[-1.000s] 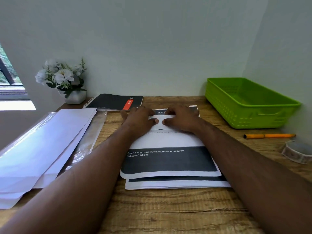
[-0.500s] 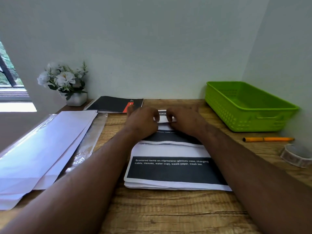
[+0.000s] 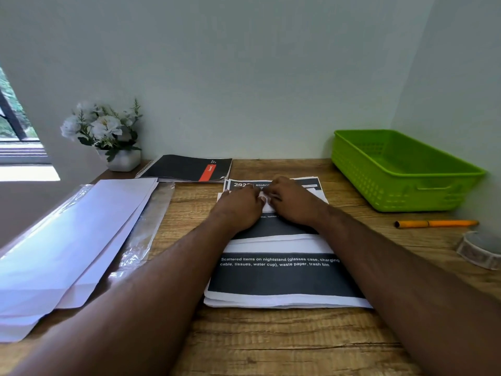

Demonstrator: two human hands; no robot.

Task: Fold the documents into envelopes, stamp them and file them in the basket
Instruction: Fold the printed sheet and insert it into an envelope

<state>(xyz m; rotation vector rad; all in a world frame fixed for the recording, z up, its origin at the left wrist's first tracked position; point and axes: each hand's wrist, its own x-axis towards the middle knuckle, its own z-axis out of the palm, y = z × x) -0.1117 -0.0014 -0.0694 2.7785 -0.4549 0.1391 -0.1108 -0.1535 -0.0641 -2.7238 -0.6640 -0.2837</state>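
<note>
Hands: left hand [image 3: 240,210] & right hand [image 3: 292,202] side by side on folded sheet [image 3: 271,229]; each grip pinching its far edge
Docs: stack [image 3: 282,275] mid worktop [image 3: 271,343], folded sheet on top
Envelopes [image 3: 67,240]: left, near
Basket [image 3: 401,169]: green, far right

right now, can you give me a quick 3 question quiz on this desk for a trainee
1. True or false: the green basket already holds an envelope.
2. Which lies nearest the basket? A) the notebook B) the orange pen C) the flower pot
3. Fill in: both hands, left hand and right hand, work on the top document of the paper ____.

Key: 1 false, no envelope shows in it; 2 B; 3 stack. The envelopes lie untouched on the left of the desk.
</note>
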